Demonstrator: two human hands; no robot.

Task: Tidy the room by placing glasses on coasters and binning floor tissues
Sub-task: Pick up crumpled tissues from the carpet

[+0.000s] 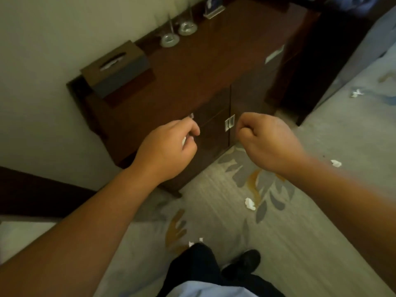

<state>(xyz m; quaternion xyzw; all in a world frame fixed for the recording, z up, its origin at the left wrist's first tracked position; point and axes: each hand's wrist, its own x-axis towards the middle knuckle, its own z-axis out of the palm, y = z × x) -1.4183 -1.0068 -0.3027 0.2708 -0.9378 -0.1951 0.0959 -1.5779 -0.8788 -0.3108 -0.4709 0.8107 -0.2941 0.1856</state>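
My left hand [169,146] is closed in front of the dark wooden cabinet [214,67], and a small white bit of tissue [183,142] shows under its fingers. Level with it to the right, my right hand [265,140] is a closed fist with nothing visible in it. Two clear glasses [169,38] [187,26] stand on round coasters at the back of the cabinet top. Crumpled white tissues lie on the patterned carpet: one below my right hand [250,204], one at the right [335,163], one far right [356,93], and one by my feet [194,243]. No bin is in view.
A brown tissue box [115,67] sits on the cabinet's left end against the wall. The cabinet doors carry metal handles [229,122]. A small framed card [213,9] stands at the back. My legs and a dark shoe [246,262] are at the bottom.
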